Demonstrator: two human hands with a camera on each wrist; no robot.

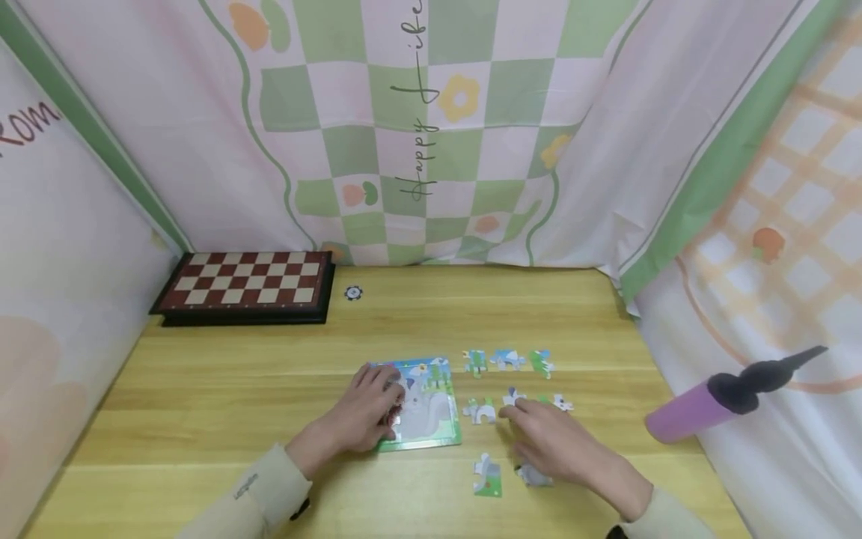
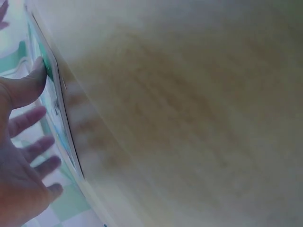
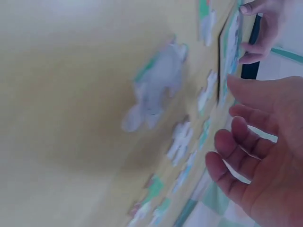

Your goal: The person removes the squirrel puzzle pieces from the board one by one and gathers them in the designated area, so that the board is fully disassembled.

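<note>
A jigsaw board [image 1: 431, 419] with a green and blue border lies on the table, showing a grey figure and trees. My left hand [image 1: 367, 404] rests over its left side; in the left wrist view, the thumb [image 2: 35, 85] lies by the board's edge and the fingers are apart. My right hand [image 1: 555, 442] is above the loose pieces, fingers loosely bent with nothing visible between them in the right wrist view. Close to it are a grey piece [image 1: 535, 476], a piece with a purple spot [image 1: 513, 395] and a grey-and-green piece [image 1: 480, 411]. The right hand partly covers some pieces.
Three pieces, including a blue one [image 1: 506, 359], form a row behind the right hand. A grey-and-green piece [image 1: 488, 477] lies nearer the front. A chessboard [image 1: 245, 281] sits at the back left beside a small round token [image 1: 353, 293]. A purple pump [image 1: 694, 412] stands at right.
</note>
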